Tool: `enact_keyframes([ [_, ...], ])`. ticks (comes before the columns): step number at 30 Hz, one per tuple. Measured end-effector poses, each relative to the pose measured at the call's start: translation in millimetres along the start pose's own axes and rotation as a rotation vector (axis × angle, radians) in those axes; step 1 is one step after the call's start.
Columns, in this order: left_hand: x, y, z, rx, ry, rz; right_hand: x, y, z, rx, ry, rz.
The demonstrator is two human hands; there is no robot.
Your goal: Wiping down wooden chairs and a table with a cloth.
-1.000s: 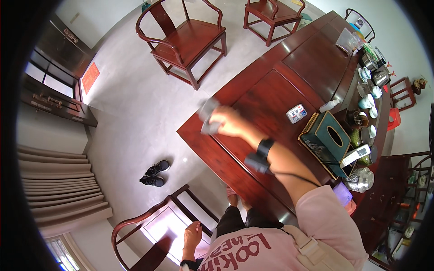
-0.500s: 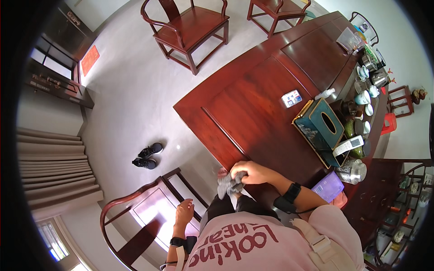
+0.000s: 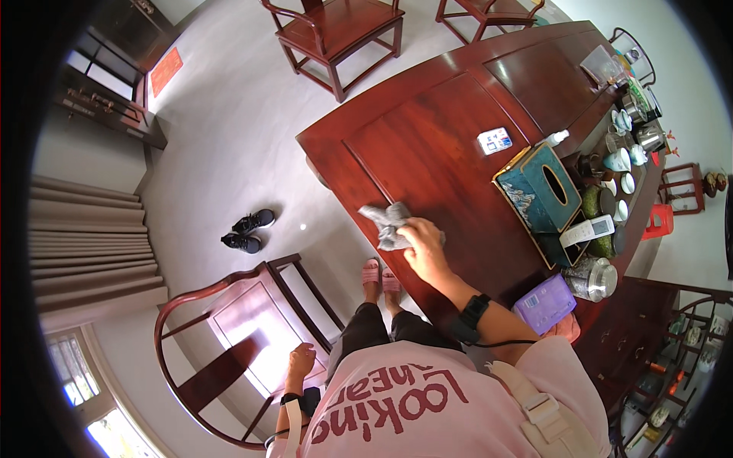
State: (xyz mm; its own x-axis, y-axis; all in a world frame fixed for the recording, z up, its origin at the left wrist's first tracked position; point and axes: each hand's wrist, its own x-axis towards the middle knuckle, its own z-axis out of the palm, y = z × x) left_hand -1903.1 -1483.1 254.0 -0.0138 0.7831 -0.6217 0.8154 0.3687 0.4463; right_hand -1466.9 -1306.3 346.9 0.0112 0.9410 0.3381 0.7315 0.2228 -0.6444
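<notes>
Fingers of the right hand [image 3: 422,243]: curled and pressed down on a crumpled grey cloth [image 3: 385,224], holding it flat against the bench [image 3: 427,145]. Cloth position: near-left part of the dark red wooden top, close to the near edge.
Left hand [image 3: 300,359]: hanging loose at the person's side, fingers lightly bent, nothing in them, above a wooden chair [image 3: 229,343].
Progress, judged: wiping appears under way at the near end; no difference in shine shows, so the wiped share cannot be told.
Edges: bench edge just near of the cloth; a drop to the floor beyond it.
Open room: broad bare panel to the far and left of the cloth.
Obstructions, right: teal tissue box [image 3: 538,187], small card [image 3: 495,140], purple packet [image 3: 544,303], glass jar [image 3: 590,278], row of tea cups [image 3: 622,164].
</notes>
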Motion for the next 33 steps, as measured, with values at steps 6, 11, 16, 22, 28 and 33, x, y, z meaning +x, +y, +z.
enact_keyframes([
  [6, -17, 14, 9, -0.077, 0.031, -0.024, 19, -26, 22, 0.854, -0.456, 0.313],
  [11, -27, 6, 10, -0.112, 0.065, -0.051, 43, -50, 3, 1.884, -0.415, 0.768],
  [16, -37, 6, 9, -0.218, -0.01, -0.165, 35, -33, 23, 1.908, -0.277, 0.933],
  [22, -36, -47, 31, -0.241, 0.076, -0.145, 33, -47, 51, 1.862, -0.282, 1.01],
  [28, -46, -82, 43, -0.346, 0.28, -0.295, 38, -100, 82, 1.809, -0.541, 0.957],
  [33, -105, -116, 52, -0.41, 0.544, -0.649, 20, -154, 146, 1.612, -0.764, 1.145],
])
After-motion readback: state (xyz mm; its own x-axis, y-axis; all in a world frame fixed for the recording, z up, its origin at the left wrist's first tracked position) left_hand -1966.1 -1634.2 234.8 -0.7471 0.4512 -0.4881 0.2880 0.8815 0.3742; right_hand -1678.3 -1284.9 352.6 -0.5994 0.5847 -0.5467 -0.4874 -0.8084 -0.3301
